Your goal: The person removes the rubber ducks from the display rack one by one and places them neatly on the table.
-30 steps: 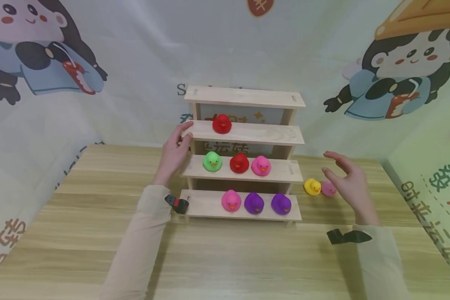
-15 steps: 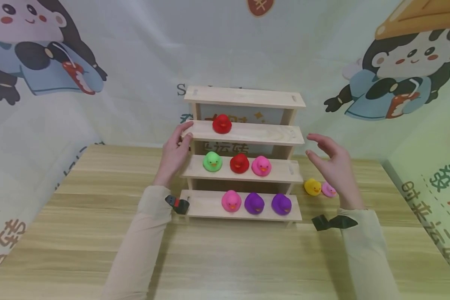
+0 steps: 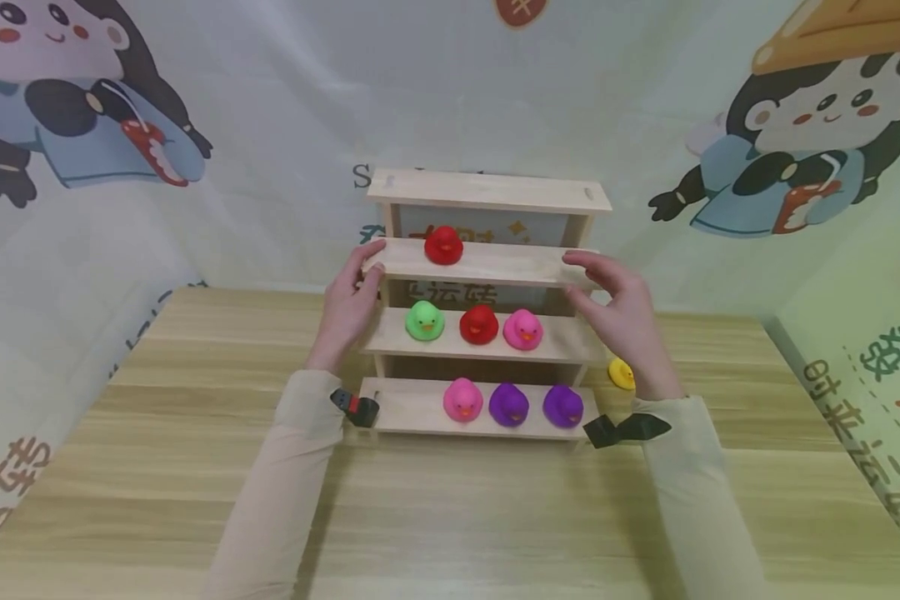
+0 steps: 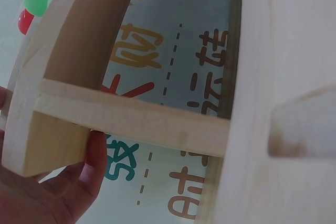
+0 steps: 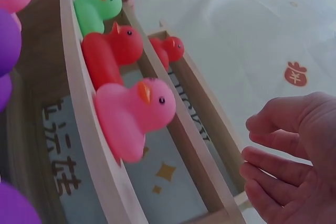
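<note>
A stepped wooden display rack (image 3: 487,192) stands on the table. My left hand (image 3: 351,302) grips the left end of its second shelf from the top; in the left wrist view thumb and fingers (image 4: 94,156) lie on either side of the board. My right hand (image 3: 621,321) hovers by that shelf's right end, fingers loosely bent, nothing in it. One red rubber duck (image 3: 444,247) sits on this shelf. Below are a green duck (image 3: 424,322), another red duck (image 3: 479,325) and a pink duck (image 3: 523,331). The lowest shelf bears a pink duck (image 3: 462,401) and two purple ducks (image 3: 508,405).
A yellow duck (image 3: 621,373) lies on the wood-grain table (image 3: 450,517) right of the rack, partly behind my right forearm. A printed cloth backdrop (image 3: 285,125) with cartoon figures rises close behind and at the sides.
My right hand has moved left and slightly up, from above the loose ducks to the second shelf's right end. It now hides the loose pink duck. The left hand stays put.
</note>
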Tool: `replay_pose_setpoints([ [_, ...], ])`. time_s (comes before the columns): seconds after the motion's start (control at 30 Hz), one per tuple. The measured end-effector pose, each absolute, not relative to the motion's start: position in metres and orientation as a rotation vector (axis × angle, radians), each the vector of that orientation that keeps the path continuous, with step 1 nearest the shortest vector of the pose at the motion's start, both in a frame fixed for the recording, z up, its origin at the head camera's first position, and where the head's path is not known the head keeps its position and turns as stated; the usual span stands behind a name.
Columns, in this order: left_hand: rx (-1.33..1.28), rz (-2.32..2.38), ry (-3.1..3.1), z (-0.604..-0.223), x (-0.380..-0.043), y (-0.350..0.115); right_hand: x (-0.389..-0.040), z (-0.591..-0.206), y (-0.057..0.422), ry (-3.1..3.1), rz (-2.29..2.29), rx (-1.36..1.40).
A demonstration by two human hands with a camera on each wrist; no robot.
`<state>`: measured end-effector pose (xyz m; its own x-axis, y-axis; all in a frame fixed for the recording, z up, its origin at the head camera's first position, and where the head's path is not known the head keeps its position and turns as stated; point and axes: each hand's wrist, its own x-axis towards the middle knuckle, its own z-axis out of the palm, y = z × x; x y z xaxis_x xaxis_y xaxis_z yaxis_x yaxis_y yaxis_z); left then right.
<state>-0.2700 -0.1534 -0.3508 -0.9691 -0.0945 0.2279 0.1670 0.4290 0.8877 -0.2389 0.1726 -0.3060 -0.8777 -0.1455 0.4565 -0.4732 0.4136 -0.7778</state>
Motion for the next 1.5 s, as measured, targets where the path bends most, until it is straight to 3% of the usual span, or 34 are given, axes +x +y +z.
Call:
replay_pose_setpoints([
  [1.5, -0.072, -1.567, -2.430, -0.352, -0.270, -0.152, -0.271, -0.304, 0.092, -2.407, 1.637, 0.805],
])
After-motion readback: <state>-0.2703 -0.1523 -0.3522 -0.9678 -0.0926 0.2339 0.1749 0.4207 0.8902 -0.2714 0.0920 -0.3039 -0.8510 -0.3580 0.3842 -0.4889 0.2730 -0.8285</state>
